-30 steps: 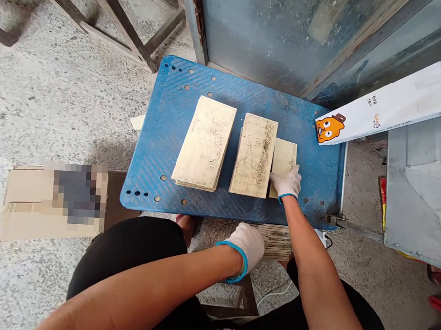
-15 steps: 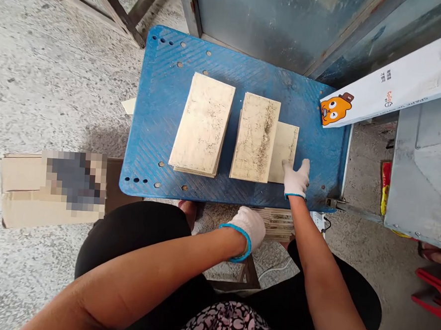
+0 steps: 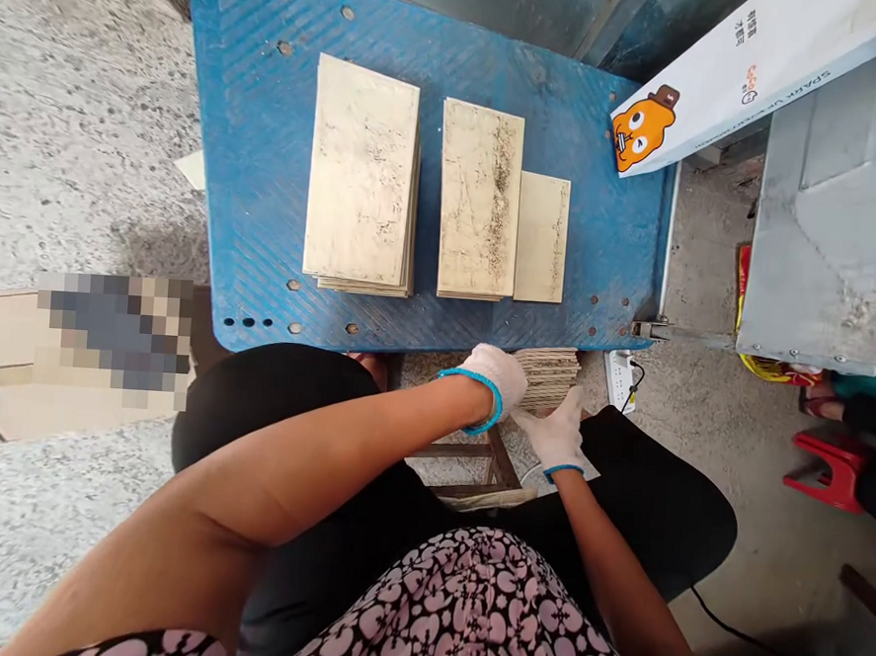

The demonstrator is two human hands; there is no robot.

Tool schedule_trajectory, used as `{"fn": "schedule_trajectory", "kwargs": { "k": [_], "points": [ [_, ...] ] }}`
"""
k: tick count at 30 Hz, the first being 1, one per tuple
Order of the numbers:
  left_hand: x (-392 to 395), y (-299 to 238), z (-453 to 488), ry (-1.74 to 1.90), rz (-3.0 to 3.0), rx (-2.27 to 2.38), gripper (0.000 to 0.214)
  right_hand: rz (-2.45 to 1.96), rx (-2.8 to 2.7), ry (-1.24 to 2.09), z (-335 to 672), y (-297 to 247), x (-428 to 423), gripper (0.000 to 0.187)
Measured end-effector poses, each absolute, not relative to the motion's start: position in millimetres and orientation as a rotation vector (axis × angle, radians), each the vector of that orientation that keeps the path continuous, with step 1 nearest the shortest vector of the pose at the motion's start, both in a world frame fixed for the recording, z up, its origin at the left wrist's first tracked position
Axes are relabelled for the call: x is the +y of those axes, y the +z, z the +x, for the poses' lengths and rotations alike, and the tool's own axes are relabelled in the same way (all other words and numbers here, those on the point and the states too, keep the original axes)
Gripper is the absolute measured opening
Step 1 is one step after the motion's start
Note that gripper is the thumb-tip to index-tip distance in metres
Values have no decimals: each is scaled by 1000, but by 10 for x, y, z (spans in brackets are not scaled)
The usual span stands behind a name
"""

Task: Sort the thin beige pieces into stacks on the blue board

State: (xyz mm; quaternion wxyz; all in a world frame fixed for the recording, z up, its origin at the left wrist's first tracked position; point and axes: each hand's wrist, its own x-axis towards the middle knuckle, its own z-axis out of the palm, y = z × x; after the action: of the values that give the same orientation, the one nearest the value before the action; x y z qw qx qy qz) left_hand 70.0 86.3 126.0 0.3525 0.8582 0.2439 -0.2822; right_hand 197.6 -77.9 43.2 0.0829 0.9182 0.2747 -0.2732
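Observation:
Both my hands wear white gloves with blue cuffs. My left hand (image 3: 495,379) rests curled on a stack of thin wooden sheets (image 3: 550,374) below the near edge of the blue platform (image 3: 255,158). My right hand (image 3: 554,432) reaches the same stack from below, fingers stretched against its edge. On the platform lie a left pile of pale sheets (image 3: 362,175), a middle pile (image 3: 480,197) and a smaller single sheet (image 3: 542,235) touching the middle pile's right side.
A white paper bag with an orange cartoon face (image 3: 721,68) leans over the platform's right corner. A grey metal machine (image 3: 823,213) stands to the right, a power strip (image 3: 620,379) on the floor, a cardboard box (image 3: 57,364) at left, a red stool (image 3: 830,466) far right.
My right hand left the small sheet on the platform and dropped to the stack by my knees. The view tilted down and nearer to my lap.

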Motion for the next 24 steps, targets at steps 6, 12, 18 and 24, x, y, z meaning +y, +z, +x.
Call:
{"fn": "schedule_trajectory", "kwargs": {
  "k": [6, 12, 18, 24],
  "points": [
    [948, 1213, 737, -758, 2203, 629, 38, 2767, 915, -703, 1924, 183, -839, 133],
    [996, 1218, 673, -763, 2191, 647, 39, 2778, 868, -619, 1884, 33, -822, 134],
    [1011, 1217, 677, -778, 2174, 638, 39, 2768, 894, -602, 1878, 21, -824, 135],
    [1003, 1163, 728, -784, 2173, 638, 40, 2739, 902, -644, 1874, 40, -852, 132]
  ]
}}
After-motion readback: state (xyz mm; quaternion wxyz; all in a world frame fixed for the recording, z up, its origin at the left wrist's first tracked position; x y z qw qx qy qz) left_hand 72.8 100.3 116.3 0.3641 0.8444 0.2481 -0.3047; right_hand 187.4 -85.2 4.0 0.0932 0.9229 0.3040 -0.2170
